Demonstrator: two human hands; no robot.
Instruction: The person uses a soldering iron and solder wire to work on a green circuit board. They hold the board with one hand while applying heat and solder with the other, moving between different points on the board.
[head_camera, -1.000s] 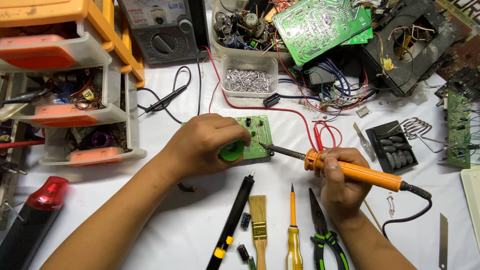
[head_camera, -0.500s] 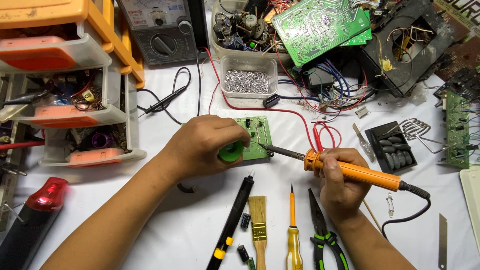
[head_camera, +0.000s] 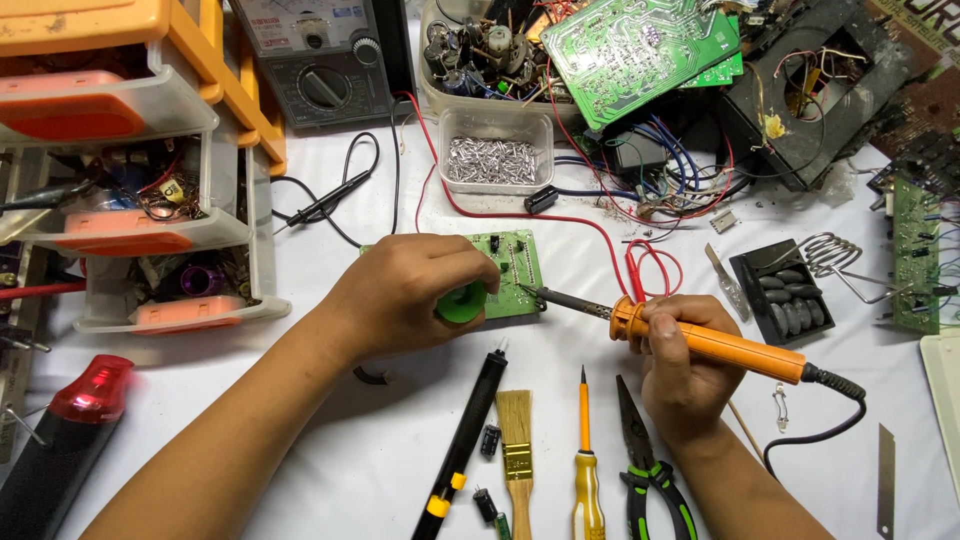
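A small green circuit board (head_camera: 512, 268) lies flat on the white table (head_camera: 330, 440) just left of the frame's centre, partly covered by the left hand (head_camera: 410, 290), whose fingers are curled together over a round green spool (head_camera: 462, 302) pressed at the board's lower left edge. The dark metal tip of an orange-handled soldering iron (head_camera: 700, 338) touches the board's right edge; the right hand (head_camera: 680, 365) is clamped around the iron's handle, right of centre, with the black cord trailing off toward the lower right. Just below the board, along the bottom middle of the frame, a row of tools lies side by side: a black desoldering pump (head_camera: 463, 440) with yellow bands, a small wooden-handled brush (head_camera: 516, 440), a yellow-handled screwdriver (head_camera: 586, 460) and green-and-black pliers (head_camera: 645, 460). Small dark capacitors lie between the pump and the brush. Above the board, a clear plastic tub (head_camera: 496, 155) holds silvery metal pieces, and red wires loop across the table beside it. At the top centre stands an analog multimeter (head_camera: 320, 60), its black probe lead curling down toward the left hand. A large green circuit board (head_camera: 640, 50) leans among tangled wires at the upper right. An orange-and-clear drawer organiser (head_camera: 130, 160) fills the upper left, and a red-capped black tool (head_camera: 70, 420) lies at the lower left. A black tray (head_camera: 785, 290) of grey pieces sits right of the soldering iron.
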